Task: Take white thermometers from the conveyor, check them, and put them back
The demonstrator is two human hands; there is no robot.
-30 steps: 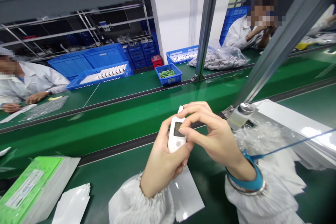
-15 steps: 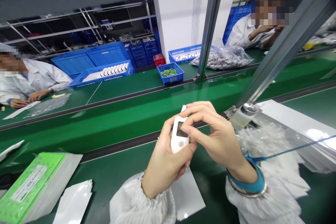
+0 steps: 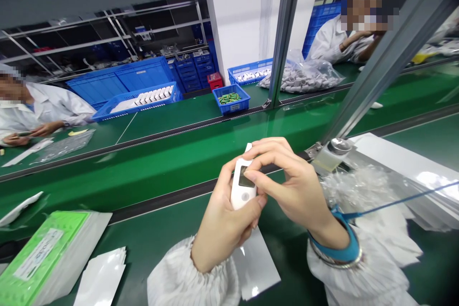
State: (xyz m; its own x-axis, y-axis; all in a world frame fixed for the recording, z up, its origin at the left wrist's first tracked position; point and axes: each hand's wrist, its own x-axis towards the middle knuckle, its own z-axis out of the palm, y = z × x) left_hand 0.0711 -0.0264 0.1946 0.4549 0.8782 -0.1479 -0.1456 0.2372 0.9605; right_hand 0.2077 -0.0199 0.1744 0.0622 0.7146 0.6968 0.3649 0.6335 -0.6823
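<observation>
In front of me, over the green bench, I hold a slim white handheld device [image 3: 241, 199] with a dark rectangular display, a round button and a narrow tip. My left hand [image 3: 229, 220] is wrapped round its body, the thumb across the lower right side. At the upper end my right hand [image 3: 287, 177] grips too: its thumb presses on the display and its fingers curl over the narrow tip. A blue wrist strap [image 3: 349, 244] with a cord circles my right wrist. Below the hands lies a white sheet [image 3: 260, 267].
Left are a green-topped stack [image 3: 46, 248] and white cards [image 3: 102, 275]. Right stand a metal-capped bottle [image 3: 335, 153], clear plastic bags [image 3: 362, 186] and white sheets [image 3: 405, 158]. Beyond the green conveyor [image 3: 172, 148], two co-workers sit near a small blue bin [image 3: 233, 107] and a bag of grey parts [image 3: 308, 76].
My view has shifted slightly; both hands keep the same hold on the device. White items on the conveyor have moved rightward at left and come into view at right. The left co-worker's hands have moved.
</observation>
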